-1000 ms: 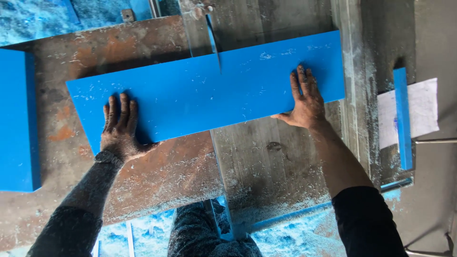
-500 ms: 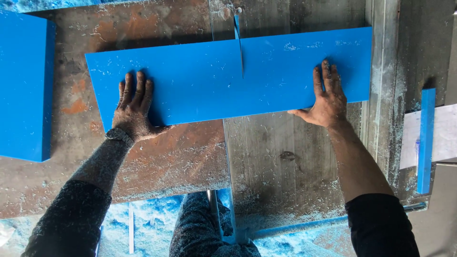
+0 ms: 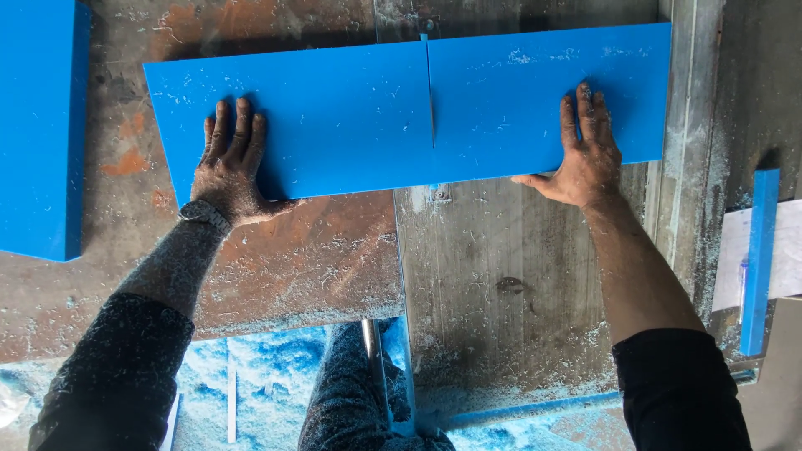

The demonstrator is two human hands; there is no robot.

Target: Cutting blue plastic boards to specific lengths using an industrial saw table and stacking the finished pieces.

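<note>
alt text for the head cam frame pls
Two bare hands, left hand and right hand, press a long blue panel flat on a dusty saw table, a cut line partway through its middle. Blue offcuts lie at both sides.

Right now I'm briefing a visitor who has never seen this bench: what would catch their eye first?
The long blue sheet lying across the upper middle of the bench, with a cut line partway through its centre. The left hand and right hand press flat on its near edge, one on each side of that cut. Pale shavings dust the rusty table, and a narrow blue strip lies at the far right.
</note>
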